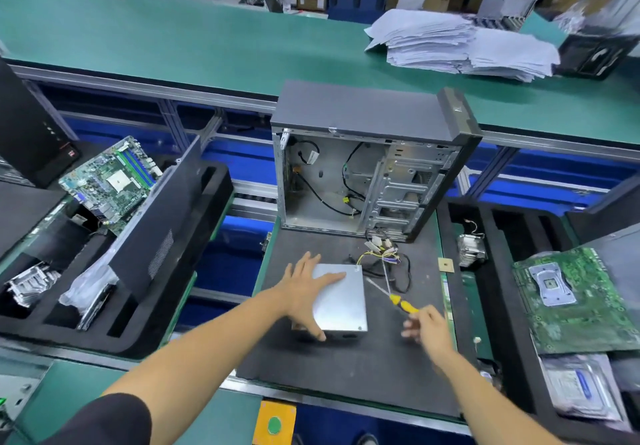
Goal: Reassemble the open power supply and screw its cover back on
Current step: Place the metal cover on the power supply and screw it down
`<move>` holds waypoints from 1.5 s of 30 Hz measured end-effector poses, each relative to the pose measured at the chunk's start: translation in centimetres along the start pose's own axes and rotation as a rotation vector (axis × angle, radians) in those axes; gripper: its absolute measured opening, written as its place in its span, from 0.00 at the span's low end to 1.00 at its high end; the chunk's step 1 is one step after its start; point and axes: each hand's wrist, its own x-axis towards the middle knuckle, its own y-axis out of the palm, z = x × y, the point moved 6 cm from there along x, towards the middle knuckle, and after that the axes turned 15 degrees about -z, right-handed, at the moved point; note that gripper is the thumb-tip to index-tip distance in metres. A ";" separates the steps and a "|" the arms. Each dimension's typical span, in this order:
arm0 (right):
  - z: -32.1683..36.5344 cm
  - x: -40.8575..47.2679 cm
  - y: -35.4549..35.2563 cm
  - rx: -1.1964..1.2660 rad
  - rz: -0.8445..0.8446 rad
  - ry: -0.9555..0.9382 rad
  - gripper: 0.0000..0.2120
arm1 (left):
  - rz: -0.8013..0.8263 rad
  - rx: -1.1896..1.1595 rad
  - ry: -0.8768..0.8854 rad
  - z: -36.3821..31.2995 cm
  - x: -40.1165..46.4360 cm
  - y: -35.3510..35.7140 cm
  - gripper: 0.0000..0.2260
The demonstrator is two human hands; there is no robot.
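Head view. Both forearms reach in from the near edge. Left hand [304, 292], fingers spread wide, presses flat on the power supply [341, 297], which lies on the dark mat [346, 368] before the open computer case [363, 174]. Right hand [424, 326] grips a yellow-handled screwdriver [394, 300], tip toward the box's far corner. Risk: the tip may slip from a screw if the box shifts. Screws themselves are too small to discern; the right hand is blurred; cables [388, 257] trail behind.
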 end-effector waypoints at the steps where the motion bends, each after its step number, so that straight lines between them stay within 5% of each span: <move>1: -1.5 0.0 0.0 -0.011 0.001 0.050 0.12 | 0.001 0.042 0.027 -0.4 0.3 -0.3 0.60; 5: -2.6 0.0 0.7 -0.183 0.055 0.015 0.08 | -0.161 0.142 0.160 -1.5 0.2 -1.0 0.58; 10: -0.7 0.6 1.4 -0.379 0.029 -0.090 0.05 | -0.438 0.386 0.533 -3.7 -2.8 0.0 0.58; 13: -0.1 0.9 1.9 -0.315 0.030 -0.086 0.06 | -0.544 0.531 0.610 -5.2 -4.6 1.0 0.47; 18: -0.3 1.4 2.5 -0.255 0.074 -0.046 0.09 | -0.619 0.641 0.608 -5.0 -5.2 2.1 0.40; 27: -0.8 1.8 2.8 -0.219 0.036 0.094 0.10 | -0.774 0.683 0.629 -4.9 -5.6 3.5 0.43; 31: 0.4 2.1 2.8 -0.099 0.030 0.032 0.12 | -0.650 0.447 0.611 -4.6 -3.8 1.8 0.49; 34: 0.9 2.5 2.4 -0.166 0.041 -0.031 0.14 | -0.440 0.103 0.401 -3.9 -0.5 -1.0 0.55; 39: 1.3 2.4 2.0 -0.209 0.031 -0.044 0.13 | -0.083 -0.263 0.093 -1.7 1.4 -0.3 0.50; 45: 1.3 2.0 1.9 -0.271 0.018 -0.077 0.11 | 0.080 -0.522 -0.135 0.5 2.5 -1.5 0.39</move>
